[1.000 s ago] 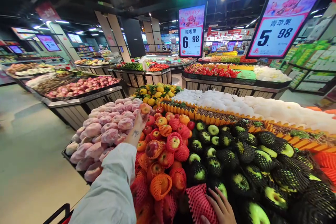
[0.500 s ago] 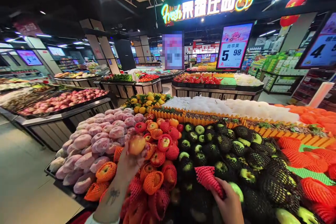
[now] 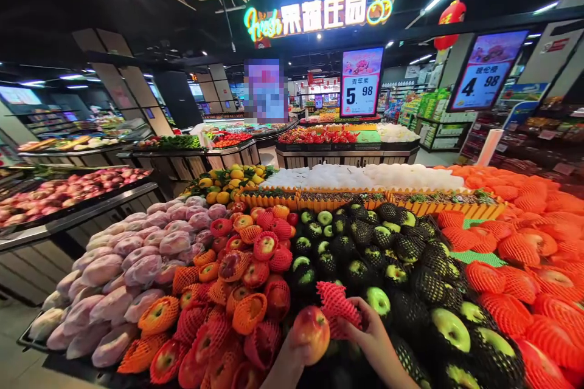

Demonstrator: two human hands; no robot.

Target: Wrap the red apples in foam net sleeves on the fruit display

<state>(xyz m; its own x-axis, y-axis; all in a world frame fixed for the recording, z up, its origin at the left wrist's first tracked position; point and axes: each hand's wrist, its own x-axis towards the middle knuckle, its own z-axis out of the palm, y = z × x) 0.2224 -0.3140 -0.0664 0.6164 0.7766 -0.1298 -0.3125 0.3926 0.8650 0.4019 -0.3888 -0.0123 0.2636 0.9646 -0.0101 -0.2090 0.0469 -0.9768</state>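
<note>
My left hand (image 3: 292,357) comes up from the bottom edge, closed on a bare red-yellow apple (image 3: 311,332). Right beside it my right hand (image 3: 375,340) pinches a red foam net sleeve (image 3: 336,309), which touches the apple's right side. Both hands hover low over the front of a fruit display. Red apples in orange and red nets (image 3: 249,282) lie just left of my hands. Green apples in black nets (image 3: 392,261) lie to the right and behind.
Pale pink wrapped fruit (image 3: 137,255) is piled at the left; orange-netted fruit (image 3: 524,243) fills the right. White-netted fruit (image 3: 365,177) and yellow citrus (image 3: 228,179) lie behind. Price signs (image 3: 360,82) hang above. More produce stands (image 3: 68,219) flank an aisle at left.
My left hand carried the bare apple back from the far pile to the front and toward my right hand. My right hand lifted the red net to meet it. The view swung right.
</note>
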